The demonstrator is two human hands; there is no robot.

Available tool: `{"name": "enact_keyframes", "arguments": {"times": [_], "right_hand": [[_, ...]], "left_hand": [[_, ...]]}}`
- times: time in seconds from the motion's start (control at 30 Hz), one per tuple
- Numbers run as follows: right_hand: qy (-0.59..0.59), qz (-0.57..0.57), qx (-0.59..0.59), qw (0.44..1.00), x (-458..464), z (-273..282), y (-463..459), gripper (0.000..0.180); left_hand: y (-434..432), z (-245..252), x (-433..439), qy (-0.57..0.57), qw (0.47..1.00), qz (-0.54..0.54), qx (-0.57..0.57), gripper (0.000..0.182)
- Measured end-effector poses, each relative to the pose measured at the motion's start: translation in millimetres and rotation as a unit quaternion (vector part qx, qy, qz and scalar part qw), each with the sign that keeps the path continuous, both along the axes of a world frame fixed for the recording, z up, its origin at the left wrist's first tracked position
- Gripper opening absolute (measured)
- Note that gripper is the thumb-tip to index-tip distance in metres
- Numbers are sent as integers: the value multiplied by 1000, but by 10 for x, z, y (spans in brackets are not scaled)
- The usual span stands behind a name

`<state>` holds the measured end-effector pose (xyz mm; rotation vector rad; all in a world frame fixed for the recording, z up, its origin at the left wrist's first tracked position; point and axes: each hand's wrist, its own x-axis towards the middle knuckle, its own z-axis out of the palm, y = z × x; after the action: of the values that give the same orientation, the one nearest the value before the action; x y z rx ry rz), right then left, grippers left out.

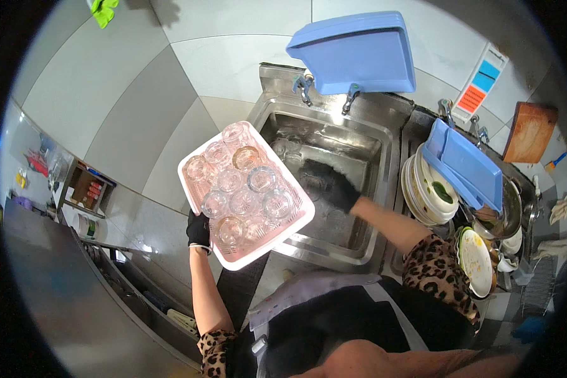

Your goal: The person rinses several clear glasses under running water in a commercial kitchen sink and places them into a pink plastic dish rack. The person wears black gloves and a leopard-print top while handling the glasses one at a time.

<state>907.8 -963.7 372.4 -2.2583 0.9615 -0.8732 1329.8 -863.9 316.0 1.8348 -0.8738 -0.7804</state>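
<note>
My left hand (199, 230), in a black glove, grips the left edge of a pink plastic basket (245, 259) beside the sink. Several clear glass cups (263, 179) stand in the basket, and some have a brownish or bluish tint. My right hand (330, 184), also black-gloved, reaches into the stainless steel sink (359, 245). It is blurred, with a round glass-like shape (311, 183) at its fingers; whether it grips this is unclear. More glassware (287, 149) lies at the sink's upper left, partly hidden by the basket's edge.
Two taps (349, 98) and a blue plastic tray (359, 61) are at the sink's back. On the right, stacked plates (418, 189), blue trays (472, 160), a metal pot (503, 219) and a food-stained plate (476, 260) crowd the neighbouring basin. A wooden board (530, 132) leans beyond. Metal equipment (75, 293) stands at the left.
</note>
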Motion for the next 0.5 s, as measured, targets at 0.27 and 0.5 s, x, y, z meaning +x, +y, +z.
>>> {"name": "enact_keyframes", "arguments": {"times": [0.27, 0.5], "right_hand": [[363, -167, 219, 890, -700, -1758, -1514, 64], [426, -159, 180, 872, 103, -1982, -1418, 90]], "left_hand": [[-73, -269, 239, 113, 993, -21, -34, 41], [241, -71, 123, -71, 997, -8, 22, 41]]}}
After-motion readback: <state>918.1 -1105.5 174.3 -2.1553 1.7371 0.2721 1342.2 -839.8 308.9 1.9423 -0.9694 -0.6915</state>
